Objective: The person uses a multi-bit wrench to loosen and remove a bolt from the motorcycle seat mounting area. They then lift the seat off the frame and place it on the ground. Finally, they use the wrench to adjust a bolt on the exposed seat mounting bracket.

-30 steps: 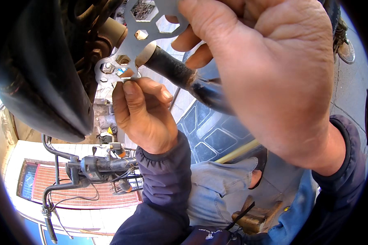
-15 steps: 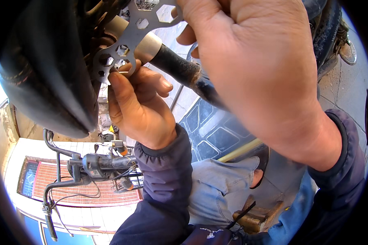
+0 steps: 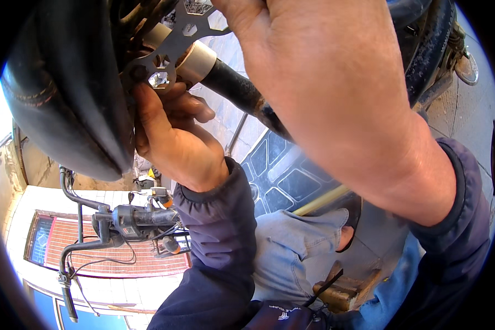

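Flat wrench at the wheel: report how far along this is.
Done: the flat multi-hole wrench is seated on the fastener beside the black tyre. In hand: the left hand presses its fingers under that fastener, and the right hand grips the wrench's upper end. Left: the fastener remains on the wheel.

matt metal wrench plate (image 3: pixel 173 38), glossy rubber tyre (image 3: pixel 66 93)

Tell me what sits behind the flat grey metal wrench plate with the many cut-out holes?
Behind the flat grey metal wrench plate a pale metal sleeve on a dark tube shows, with the black rubber tyre beside. The left hand touches its lower end; the right hand covers its top.
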`<state>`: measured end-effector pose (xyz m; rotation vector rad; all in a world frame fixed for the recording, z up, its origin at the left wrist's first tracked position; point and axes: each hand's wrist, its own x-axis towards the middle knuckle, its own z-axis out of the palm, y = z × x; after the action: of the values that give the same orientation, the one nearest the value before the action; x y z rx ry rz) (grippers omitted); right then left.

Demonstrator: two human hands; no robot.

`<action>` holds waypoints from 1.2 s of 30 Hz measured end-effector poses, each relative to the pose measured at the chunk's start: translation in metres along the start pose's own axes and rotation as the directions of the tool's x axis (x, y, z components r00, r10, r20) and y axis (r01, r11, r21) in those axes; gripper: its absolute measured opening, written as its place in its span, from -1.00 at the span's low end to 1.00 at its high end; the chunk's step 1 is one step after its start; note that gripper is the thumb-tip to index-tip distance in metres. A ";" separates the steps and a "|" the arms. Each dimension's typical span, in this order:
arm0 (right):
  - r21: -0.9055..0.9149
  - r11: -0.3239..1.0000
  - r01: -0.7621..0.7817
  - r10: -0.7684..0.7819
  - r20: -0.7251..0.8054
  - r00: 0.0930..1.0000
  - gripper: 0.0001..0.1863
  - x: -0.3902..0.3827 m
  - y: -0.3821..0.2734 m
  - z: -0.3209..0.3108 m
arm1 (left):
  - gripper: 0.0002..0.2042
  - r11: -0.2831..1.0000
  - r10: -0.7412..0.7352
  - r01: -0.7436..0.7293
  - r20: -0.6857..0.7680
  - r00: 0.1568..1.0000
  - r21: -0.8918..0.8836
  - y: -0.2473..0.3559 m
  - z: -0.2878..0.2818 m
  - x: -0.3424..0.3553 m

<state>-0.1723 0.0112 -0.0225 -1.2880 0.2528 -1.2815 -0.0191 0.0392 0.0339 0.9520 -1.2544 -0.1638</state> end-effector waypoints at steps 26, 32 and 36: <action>-0.139 0.990 0.000 -0.003 -0.022 1.000 -0.75 -0.008 -0.021 -0.028 | -0.60 0.962 -0.053 0.038 0.050 0.997 0.269 0.007 0.012 -0.013; -0.175 0.985 0.005 -0.006 0.000 1.000 -0.75 -0.009 -0.018 -0.029 | -0.63 0.972 -0.112 0.119 -0.046 0.993 0.203 0.009 0.014 -0.028; -0.205 0.979 0.016 -0.017 0.000 1.000 -0.74 -0.014 -0.023 -0.027 | -0.62 0.980 -0.169 0.169 -0.013 0.986 0.108 0.006 0.010 -0.029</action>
<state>-0.2104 0.0128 -0.0205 -1.4663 0.3849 -1.2966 -0.0398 0.0549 0.0171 1.1534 -1.1875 -0.2285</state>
